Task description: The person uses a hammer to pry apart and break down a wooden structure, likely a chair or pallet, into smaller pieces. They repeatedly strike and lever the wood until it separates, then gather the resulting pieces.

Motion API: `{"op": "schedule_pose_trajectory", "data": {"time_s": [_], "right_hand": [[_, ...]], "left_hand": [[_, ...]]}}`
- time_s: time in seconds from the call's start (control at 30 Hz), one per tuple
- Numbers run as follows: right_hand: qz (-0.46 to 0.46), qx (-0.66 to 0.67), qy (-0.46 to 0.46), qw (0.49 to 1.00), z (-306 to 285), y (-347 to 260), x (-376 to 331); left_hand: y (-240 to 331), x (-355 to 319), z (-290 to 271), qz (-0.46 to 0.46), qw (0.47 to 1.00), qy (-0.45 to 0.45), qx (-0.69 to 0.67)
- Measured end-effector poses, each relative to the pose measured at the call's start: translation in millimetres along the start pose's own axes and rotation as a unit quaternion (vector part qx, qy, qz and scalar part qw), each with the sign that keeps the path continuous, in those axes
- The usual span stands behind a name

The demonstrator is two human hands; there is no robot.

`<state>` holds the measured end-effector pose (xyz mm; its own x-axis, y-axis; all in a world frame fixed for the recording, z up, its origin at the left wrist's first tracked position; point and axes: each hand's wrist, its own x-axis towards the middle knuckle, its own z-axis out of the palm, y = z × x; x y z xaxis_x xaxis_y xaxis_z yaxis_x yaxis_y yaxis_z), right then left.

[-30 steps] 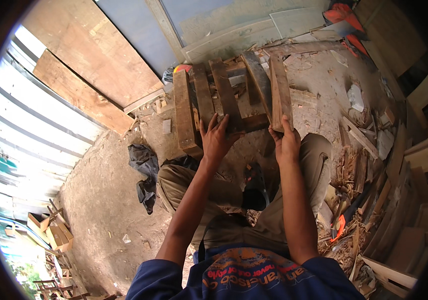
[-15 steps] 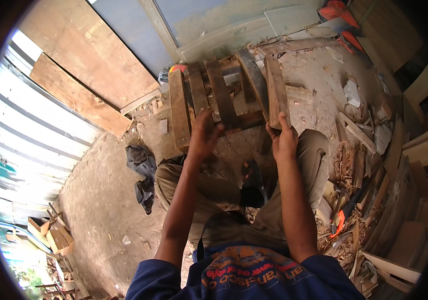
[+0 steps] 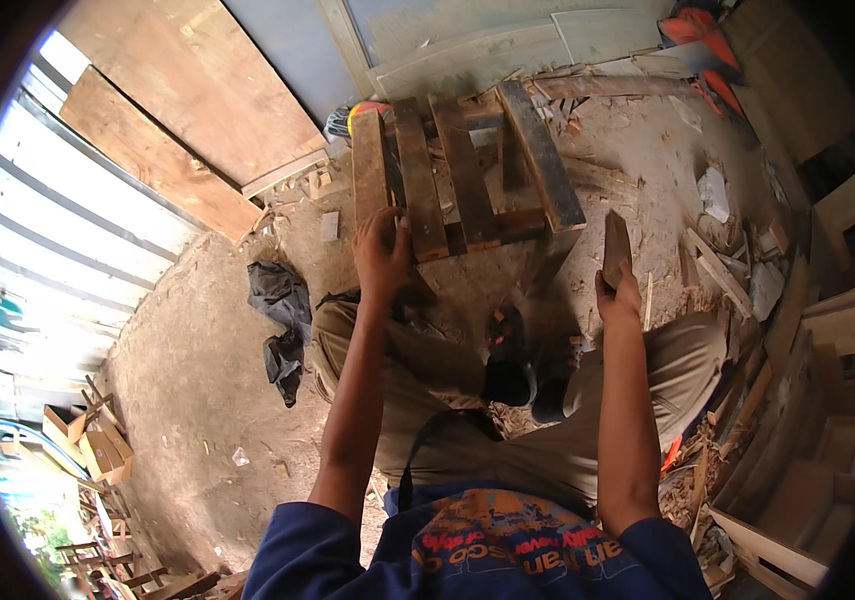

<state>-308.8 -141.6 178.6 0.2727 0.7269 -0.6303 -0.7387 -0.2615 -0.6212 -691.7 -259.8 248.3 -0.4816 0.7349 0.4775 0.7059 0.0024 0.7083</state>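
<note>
A slatted wooden frame [image 3: 466, 180], like a small bench or pallet, stands on the dirt floor in front of my knees. My left hand [image 3: 381, 258] is at the near end of its leftmost slat [image 3: 369, 165], fingers closed over the wood. Out to the right, my right hand [image 3: 621, 294] grips a short wooden board [image 3: 617, 246] by its lower end. That board points away from me, tilted and clear of the frame. Between the slats, gaps show the floor and a crosspiece [image 3: 520, 224].
A black plastic sheet [image 3: 283, 315] lies crumpled on the floor at the left. Wood scraps [image 3: 713, 265] and splinters pile up on the right. Plywood sheets [image 3: 188, 90] lean against the far left wall. Orange cloth [image 3: 703, 45] lies in the far right corner.
My right hand has moved right with the board, away from the frame's right side. My left hand has shifted onto the leftmost slat's near end. My right knee has swung outward.
</note>
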Motion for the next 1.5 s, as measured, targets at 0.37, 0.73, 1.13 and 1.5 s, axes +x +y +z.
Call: {"op": "schedule_pose_trajectory", "data": {"time_s": [0.37,0.73,1.13,1.5], "right_hand": [[0.058,-0.285,0.0,0.957,-155.9,103.2,90.6],[-0.361,-0.701,-0.044,0.614,-85.8,91.6,85.7],[-0.558,-0.462,-0.326,0.607,76.6,103.9,-123.9],[-0.663,-0.405,-0.233,0.585,100.7,115.1,-161.7]], "left_hand": [[11.9,-10.9,-2.4,0.128,0.981,-0.021,0.141],[18.5,-9.7,3.0,0.13,0.986,-0.045,0.099],[6.1,-20.0,-4.2,0.111,0.984,-0.07,0.119],[20.7,-45.5,-45.2,0.058,0.996,-0.04,-0.05]]}}
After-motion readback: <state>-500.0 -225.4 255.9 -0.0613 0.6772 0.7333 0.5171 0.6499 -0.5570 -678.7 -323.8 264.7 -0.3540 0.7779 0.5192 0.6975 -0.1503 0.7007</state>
